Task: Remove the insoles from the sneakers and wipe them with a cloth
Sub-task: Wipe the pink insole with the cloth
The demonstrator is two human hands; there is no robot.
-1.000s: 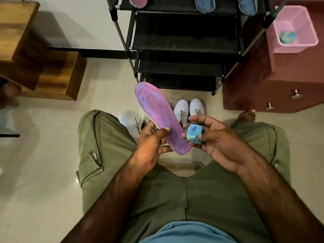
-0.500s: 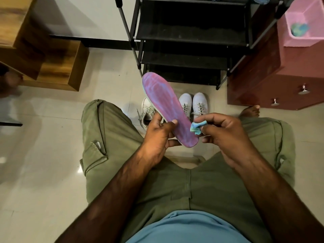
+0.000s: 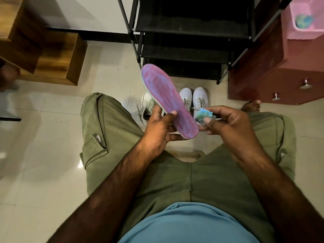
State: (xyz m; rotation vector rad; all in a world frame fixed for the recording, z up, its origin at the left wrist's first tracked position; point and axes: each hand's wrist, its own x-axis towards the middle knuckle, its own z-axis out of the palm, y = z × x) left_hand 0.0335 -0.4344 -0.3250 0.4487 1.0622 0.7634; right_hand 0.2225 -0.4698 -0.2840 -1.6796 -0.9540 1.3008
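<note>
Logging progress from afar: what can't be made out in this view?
Head view:
1. Insole underside: faces away from the camera.
2. Cloth: bunched in right hand, mostly covered.
3. Lone sneaker: largely behind insole and left hand.
4. Pink bin: cut off by top and right edges.
5. Shape at left edge: blurred.

We could read no text, label, brand, number or sign. The insole (image 3: 168, 102) showed only blotchy pink and purple; the white sneakers (image 3: 199, 98) just right of it, the cloth (image 3: 203, 115) by its lower end and the pink basket (image 3: 301, 35) far up to its right bore no legible marks.
</note>
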